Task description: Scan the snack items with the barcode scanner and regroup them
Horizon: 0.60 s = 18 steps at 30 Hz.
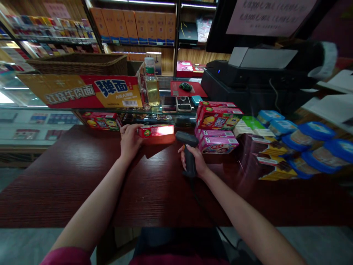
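Observation:
My left hand (129,140) grips one end of a small red box (156,130) and holds it just above the dark wooden counter (68,176). The box's side glows red with light. My right hand (191,160) is wrapped round the handle of a black barcode scanner (187,147), whose head points left toward the red box. A cable runs from the scanner down off the counter's near edge.
A stack of red and pink snack boxes (217,127) stands right of the scanner. Blue-lidded tubs (311,140) and yellow-black packets (275,162) fill the right side. Behind stand a noodle carton (79,91), a bottle (151,82), two phones (176,104) and a till (248,77).

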Tool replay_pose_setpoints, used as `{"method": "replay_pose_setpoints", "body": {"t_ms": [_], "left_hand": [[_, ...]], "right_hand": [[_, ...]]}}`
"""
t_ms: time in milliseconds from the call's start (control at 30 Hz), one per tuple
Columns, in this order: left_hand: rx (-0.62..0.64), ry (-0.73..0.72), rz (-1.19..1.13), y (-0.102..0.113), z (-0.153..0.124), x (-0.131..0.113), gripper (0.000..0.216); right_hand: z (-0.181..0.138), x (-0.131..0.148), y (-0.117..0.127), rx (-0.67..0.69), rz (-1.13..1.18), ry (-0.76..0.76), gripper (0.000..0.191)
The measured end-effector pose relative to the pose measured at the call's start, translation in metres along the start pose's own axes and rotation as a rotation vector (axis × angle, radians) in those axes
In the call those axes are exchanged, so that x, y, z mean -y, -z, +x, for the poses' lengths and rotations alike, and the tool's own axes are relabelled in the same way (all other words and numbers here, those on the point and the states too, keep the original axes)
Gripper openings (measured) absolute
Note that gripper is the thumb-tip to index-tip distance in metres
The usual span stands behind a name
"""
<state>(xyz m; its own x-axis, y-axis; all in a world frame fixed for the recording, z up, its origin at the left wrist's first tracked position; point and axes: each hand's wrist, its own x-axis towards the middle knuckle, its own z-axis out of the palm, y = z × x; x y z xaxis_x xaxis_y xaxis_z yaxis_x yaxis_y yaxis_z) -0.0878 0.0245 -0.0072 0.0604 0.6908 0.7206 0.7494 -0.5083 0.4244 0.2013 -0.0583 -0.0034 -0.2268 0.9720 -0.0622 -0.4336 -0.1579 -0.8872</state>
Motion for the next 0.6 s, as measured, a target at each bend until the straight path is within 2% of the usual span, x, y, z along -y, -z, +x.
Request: {"method": "replay_pose_setpoints", "body": {"t_ms": [100,233,300,400,500,600], "left_hand": [[0.000,0.060,-0.043,0.005,-0.002,0.002,0.046],[-0.004,0.272,-0.279,0.023,-0.010,0.024,0.057],[0.001,0.402,-0.354,0.041,-0.015,0.045,0.061],[0.009,0.543,-0.346,0.078,-0.021,0.080,0.064],[-0.021,0.603,-0.311,0.116,-0.022,0.112,0.067],[-0.076,0.606,-0.304,0.141,-0.019,0.140,0.068]], "right_hand": [[-0.002,0.001,0.000,-0.003,-0.001,-0.007,0.040],[-0.007,0.001,0.001,-0.007,0.003,-0.026,0.041],[-0.008,0.000,0.001,-0.010,-0.007,-0.038,0.042],[-0.009,-0.001,0.002,0.001,-0.024,-0.053,0.044],[-0.009,-0.001,0.002,0.002,-0.028,-0.067,0.044],[-0.010,0.000,0.003,-0.016,-0.030,-0.094,0.043]]}}
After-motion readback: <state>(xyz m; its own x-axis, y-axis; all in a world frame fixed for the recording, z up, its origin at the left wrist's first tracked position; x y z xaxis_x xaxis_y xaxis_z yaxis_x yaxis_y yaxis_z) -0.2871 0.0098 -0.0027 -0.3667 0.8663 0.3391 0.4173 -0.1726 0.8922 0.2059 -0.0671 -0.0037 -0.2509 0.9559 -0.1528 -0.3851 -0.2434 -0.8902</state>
